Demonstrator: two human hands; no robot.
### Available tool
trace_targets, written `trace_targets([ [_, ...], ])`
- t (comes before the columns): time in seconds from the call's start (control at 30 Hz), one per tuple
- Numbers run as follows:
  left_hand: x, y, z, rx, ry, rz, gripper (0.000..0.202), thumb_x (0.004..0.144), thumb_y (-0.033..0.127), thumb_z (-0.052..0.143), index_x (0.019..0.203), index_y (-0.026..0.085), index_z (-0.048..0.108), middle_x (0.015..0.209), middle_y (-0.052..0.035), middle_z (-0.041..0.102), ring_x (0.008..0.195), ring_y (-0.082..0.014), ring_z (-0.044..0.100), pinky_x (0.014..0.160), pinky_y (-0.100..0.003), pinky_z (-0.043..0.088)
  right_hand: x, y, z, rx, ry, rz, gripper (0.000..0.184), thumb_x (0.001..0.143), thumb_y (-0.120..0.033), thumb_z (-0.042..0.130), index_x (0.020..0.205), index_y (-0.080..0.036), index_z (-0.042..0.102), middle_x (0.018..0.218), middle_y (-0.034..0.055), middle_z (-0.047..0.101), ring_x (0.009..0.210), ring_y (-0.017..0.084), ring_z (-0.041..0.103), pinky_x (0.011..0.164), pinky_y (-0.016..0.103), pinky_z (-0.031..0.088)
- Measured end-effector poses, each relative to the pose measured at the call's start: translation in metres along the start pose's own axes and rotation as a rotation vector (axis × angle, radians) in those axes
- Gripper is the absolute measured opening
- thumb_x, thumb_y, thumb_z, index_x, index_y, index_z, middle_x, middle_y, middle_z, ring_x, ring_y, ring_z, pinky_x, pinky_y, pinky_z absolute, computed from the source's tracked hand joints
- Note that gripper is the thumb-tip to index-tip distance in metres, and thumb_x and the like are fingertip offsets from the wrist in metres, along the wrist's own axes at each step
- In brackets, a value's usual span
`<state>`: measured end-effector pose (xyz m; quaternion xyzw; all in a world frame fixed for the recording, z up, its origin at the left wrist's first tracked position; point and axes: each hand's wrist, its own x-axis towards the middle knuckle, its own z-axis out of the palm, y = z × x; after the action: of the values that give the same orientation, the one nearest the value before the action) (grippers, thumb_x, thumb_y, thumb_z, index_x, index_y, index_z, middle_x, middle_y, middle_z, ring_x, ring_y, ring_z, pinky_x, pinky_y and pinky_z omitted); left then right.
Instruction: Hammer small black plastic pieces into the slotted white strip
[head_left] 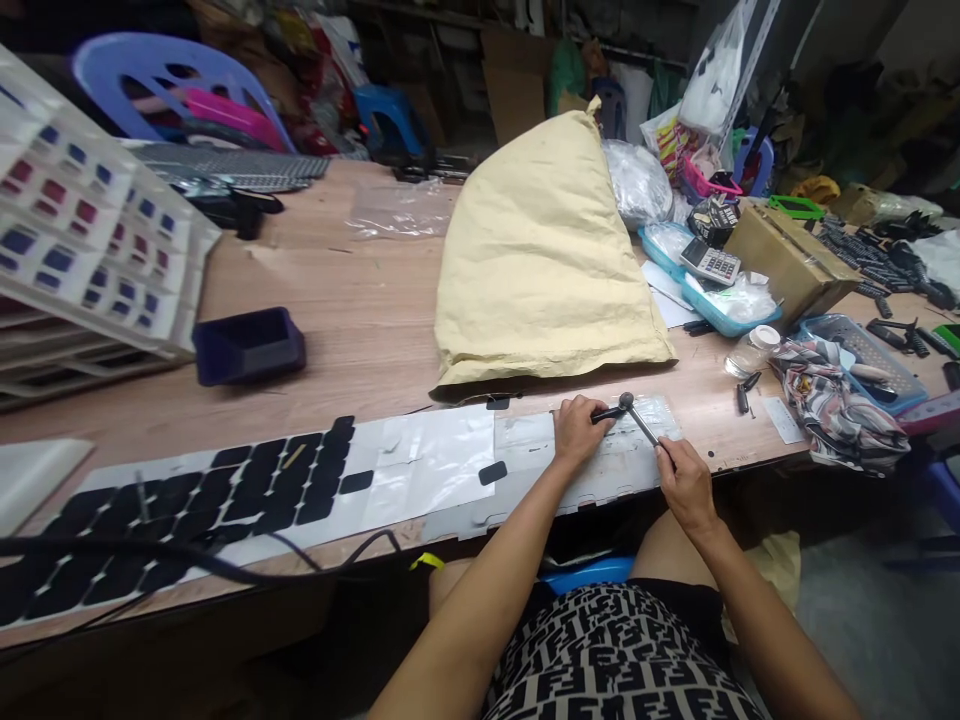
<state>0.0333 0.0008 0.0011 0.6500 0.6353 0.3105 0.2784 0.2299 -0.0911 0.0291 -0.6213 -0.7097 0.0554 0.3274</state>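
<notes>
Hammer (642, 422): one, at the near edge of the sack (547, 260), above the surface (360, 300). Metal handle, dark head. Probably stiff, head-heavy, slick; best held low on the handle, where the right hand (686, 487) is closed round it.

Black part (606, 413): one, likewise just nearer than the sack, pinched in the left hand (576, 432). Likely light, rigid; best held by the end away from the hammer.

Obscured: part's gripped end, under fingers; head-to-part contact unclear.
</notes>
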Motion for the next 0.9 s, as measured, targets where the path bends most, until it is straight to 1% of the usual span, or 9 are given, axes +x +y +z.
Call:
trace_targets([
  [0.13, 0.000, 0.001, -0.001, -0.011, 0.008, 0.005, 0.014, 0.080, 0.028, 0.078, 0.093, 0.028, 0.073, 0.101, -0.0013, 0.069, 0.105, -0.0256, 0.055, 0.094, -0.041, 0.039, 0.001, -0.009, 0.003, 0.028, -0.013, -0.015, 0.033, 0.103, -0.035, 0.046, 0.116, -0.019, 0.072, 0.097, 0.0100, 0.073, 0.092, 0.022, 0.069, 0.088, 0.035, 0.055],
  [0.27, -0.001, 0.000, 0.001, -0.010, 0.012, -0.006, 0.013, 0.080, 0.027, 0.078, 0.091, 0.027, 0.072, 0.100, -0.0014, 0.069, 0.104, -0.0252, 0.055, 0.094, -0.041, 0.039, 0.005, -0.006, 0.008, 0.012, -0.028, -0.025, 0.032, 0.102, -0.035, 0.047, 0.111, -0.020, 0.073, 0.092, 0.0085, 0.072, 0.086, 0.021, 0.067, 0.083, 0.033, 0.054],
  [0.4, 0.004, 0.000, 0.002, -0.005, 0.003, 0.011, 0.013, 0.079, 0.027, 0.078, 0.090, 0.026, 0.072, 0.099, -0.0022, 0.069, 0.104, -0.0257, 0.055, 0.093, -0.041, 0.040, 0.023, 0.022, 0.003, -0.089, 0.066, -0.006, 0.032, 0.101, -0.035, 0.048, 0.111, -0.019, 0.073, 0.094, 0.0095, 0.070, 0.088, 0.022, 0.064, 0.083, 0.034, 0.050],
  [0.53, -0.003, 0.000, -0.005, -0.009, 0.054, 0.111, 0.013, 0.082, 0.029, 0.076, 0.093, 0.023, 0.072, 0.095, -0.0037, 0.068, 0.098, -0.0245, 0.057, 0.089, -0.039, 0.044, 0.041, 0.056, -0.001, -0.394, 0.105, 0.022, 0.028, 0.097, -0.030, 0.051, 0.107, -0.017, 0.073, 0.091, 0.0108, 0.066, 0.087, 0.024, 0.054, 0.078, 0.035, 0.041],
  [0.63, -0.042, -0.008, -0.011, -0.052, 0.057, 0.423, 0.015, 0.088, 0.031, 0.070, 0.098, 0.020, 0.070, 0.090, -0.0052, 0.066, 0.085, -0.0204, 0.059, 0.076, -0.033, 0.047, 0.043, 0.069, 0.001, -0.516, 0.107, 0.040, 0.026, 0.097, -0.031, 0.052, 0.107, -0.018, 0.071, 0.094, 0.0100, 0.064, 0.086, 0.023, 0.049, 0.075, 0.033, 0.035],
  [0.73, -0.105, -0.026, -0.013, -0.023, -0.060, 0.728, 0.020, 0.094, 0.037, 0.063, 0.103, 0.020, 0.069, 0.080, -0.0040, 0.066, 0.070, -0.0164, 0.059, 0.063, -0.029, 0.045, 0.040, 0.071, 0.005, -0.558, 0.109, 0.049, 0.026, 0.097, -0.032, 0.051, 0.109, -0.018, 0.070, 0.095, 0.0094, 0.062, 0.087, 0.023, 0.048, 0.073, 0.033, 0.032],
  [0.8, -0.141, -0.041, -0.010, 0.046, -0.138, 0.772, 0.022, 0.097, 0.038, 0.059, 0.105, 0.020, 0.070, 0.074, -0.0032, 0.067, 0.065, -0.0159, 0.061, 0.061, -0.028, 0.046, 0.039, 0.070, 0.007, -0.569, 0.110, 0.049, 0.025, 0.098, -0.032, 0.051, 0.108, -0.018, 0.070, 0.095, 0.0093, 0.062, 0.087, 0.023, 0.047, 0.073, 0.033, 0.031],
  [0.87, -0.163, -0.054, -0.004, 0.124, -0.249, 0.684, 0.027, 0.101, 0.039, 0.054, 0.110, 0.021, 0.071, 0.076, -0.0040, 0.071, 0.068, -0.0168, 0.067, 0.063, -0.028, 0.048, 0.039, 0.068, 0.007, -0.578, 0.114, 0.046, 0.025, 0.097, -0.031, 0.051, 0.107, -0.018, 0.069, 0.094, 0.0092, 0.062, 0.087, 0.023, 0.047, 0.073, 0.033, 0.031],
  [0.9, -0.167, -0.060, -0.001, 0.170, -0.314, 0.594, 0.029, 0.102, 0.040, 0.051, 0.113, 0.022, 0.071, 0.080, -0.0049, 0.073, 0.072, -0.0179, 0.069, 0.065, -0.028, 0.049, 0.040, 0.068, 0.007, -0.581, 0.116, 0.045, 0.025, 0.097, -0.031, 0.051, 0.107, -0.018, 0.069, 0.094, 0.0092, 0.062, 0.087, 0.023, 0.047, 0.073, 0.033, 0.031],
])
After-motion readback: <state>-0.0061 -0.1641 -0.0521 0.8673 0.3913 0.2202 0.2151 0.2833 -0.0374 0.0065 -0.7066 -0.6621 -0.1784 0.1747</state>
